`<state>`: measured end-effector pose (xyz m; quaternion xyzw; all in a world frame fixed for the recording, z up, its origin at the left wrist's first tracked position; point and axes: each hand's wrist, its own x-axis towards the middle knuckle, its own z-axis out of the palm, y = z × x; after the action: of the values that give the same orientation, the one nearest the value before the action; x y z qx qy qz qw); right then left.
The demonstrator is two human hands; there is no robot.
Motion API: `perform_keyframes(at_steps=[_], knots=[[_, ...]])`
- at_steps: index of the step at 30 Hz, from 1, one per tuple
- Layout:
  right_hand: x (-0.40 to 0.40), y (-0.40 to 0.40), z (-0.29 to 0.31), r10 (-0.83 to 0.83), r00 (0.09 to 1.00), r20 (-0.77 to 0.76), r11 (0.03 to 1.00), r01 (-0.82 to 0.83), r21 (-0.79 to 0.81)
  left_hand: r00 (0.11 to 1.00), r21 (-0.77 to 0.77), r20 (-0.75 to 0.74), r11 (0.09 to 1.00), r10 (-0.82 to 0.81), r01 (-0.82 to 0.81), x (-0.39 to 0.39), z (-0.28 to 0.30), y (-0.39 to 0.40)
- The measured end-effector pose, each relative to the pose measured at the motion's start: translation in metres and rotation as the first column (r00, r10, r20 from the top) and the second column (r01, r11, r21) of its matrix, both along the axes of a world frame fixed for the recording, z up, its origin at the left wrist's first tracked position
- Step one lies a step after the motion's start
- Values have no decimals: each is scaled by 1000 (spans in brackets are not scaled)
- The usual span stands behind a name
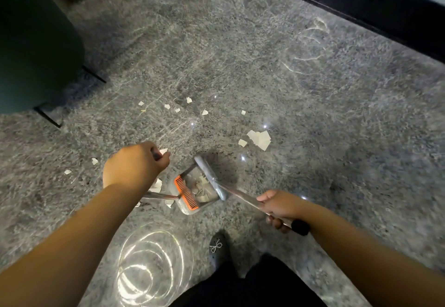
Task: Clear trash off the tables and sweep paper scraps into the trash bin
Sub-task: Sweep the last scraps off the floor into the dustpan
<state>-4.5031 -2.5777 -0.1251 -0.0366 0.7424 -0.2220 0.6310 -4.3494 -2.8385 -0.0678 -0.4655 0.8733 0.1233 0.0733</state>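
Grey speckled floor (240, 54); left hand (134, 164) grips dustpan handle (157, 155), right hand (280, 207) grips broom handle (243, 197), paper scraps (260, 139) beyond both.

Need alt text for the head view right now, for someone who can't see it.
Seen from above, the left hand grips a dustpan handle and the right hand grips a broom at the pan's mouth. White paper scraps lie scattered on the grey stone floor beyond.
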Motion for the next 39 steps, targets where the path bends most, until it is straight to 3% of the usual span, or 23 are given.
perform_keyframes(at_steps=[11, 19, 26, 30, 39], knots=[[-123, 11, -1, -312, 943, -117, 950, 307, -58, 997, -12, -20, 998, 68, -68, -73, 5, -1], [-261, 10, -7, -151, 956, -253, 988, 153, -13, 998, -15, 58, 1000, 1, 0, -177, -5, 7], [-334, 12, -37, 79, 962, -263, 980, -26, 200, 994, 20, 95, 999, 48, -50, -233, -7, -6], [-335, 4, -47, 227, 950, -214, 949, -166, 269, 991, -3, 106, 996, 86, -86, -230, -10, -13], [-264, -27, -38, 360, 925, -118, 924, -337, 180, 992, -21, 105, 998, 69, -67, -230, -13, -13]])
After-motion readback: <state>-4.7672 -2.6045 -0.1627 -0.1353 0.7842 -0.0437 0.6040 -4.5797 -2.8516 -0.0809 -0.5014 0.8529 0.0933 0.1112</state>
